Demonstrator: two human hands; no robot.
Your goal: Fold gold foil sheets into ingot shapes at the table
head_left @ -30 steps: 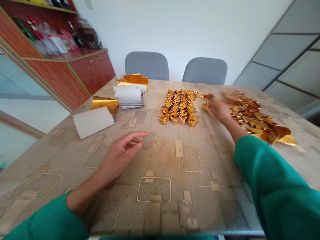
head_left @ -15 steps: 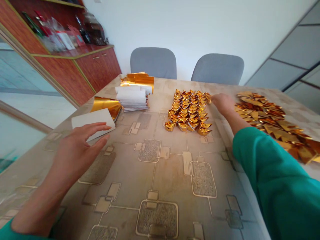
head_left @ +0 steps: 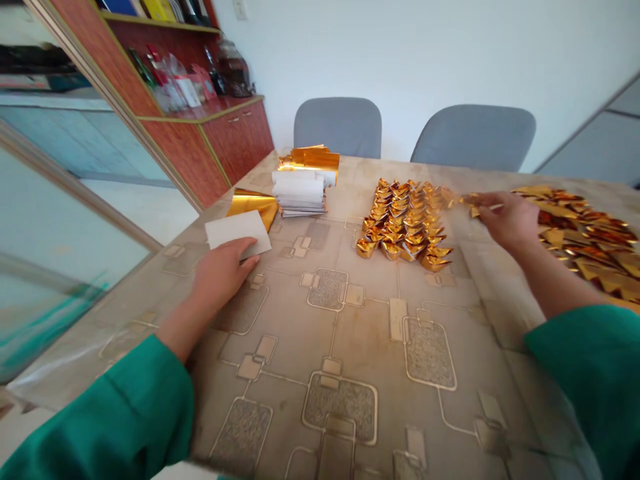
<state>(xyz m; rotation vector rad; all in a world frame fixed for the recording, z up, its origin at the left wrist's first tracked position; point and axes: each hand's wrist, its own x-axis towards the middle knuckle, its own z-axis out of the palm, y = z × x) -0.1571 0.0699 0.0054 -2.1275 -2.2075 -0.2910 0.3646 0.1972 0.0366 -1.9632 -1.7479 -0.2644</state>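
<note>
My left hand (head_left: pixel 220 273) is on a white paper sheet (head_left: pixel 233 230) at the left of the table. Its fingers lie over the near edge, with the thumb close by, closing on the sheet. Over on the right, my right hand (head_left: pixel 513 219) pinches a small folded gold paper piece (head_left: pixel 469 199), slightly blurred. To its left stand rows of gold paper ingots (head_left: pixel 413 220). Flat folded gold paper pieces (head_left: pixel 585 233) lie overlapped in a pile to its right.
Behind the sheet are a gold foil sheet (head_left: pixel 255 203), a stack of white-backed paper (head_left: pixel 300 193) and more gold foil (head_left: pixel 313 159). Two grey chairs (head_left: pixel 337 127) stand beyond the patterned table (head_left: pixel 370 333). A wooden cabinet (head_left: pixel 235 147) is at back left.
My left hand has come down from above onto the white sheet. My right hand has moved right, away from the ingot rows, with a gold piece now showing at its fingertips. The view has shifted left.
</note>
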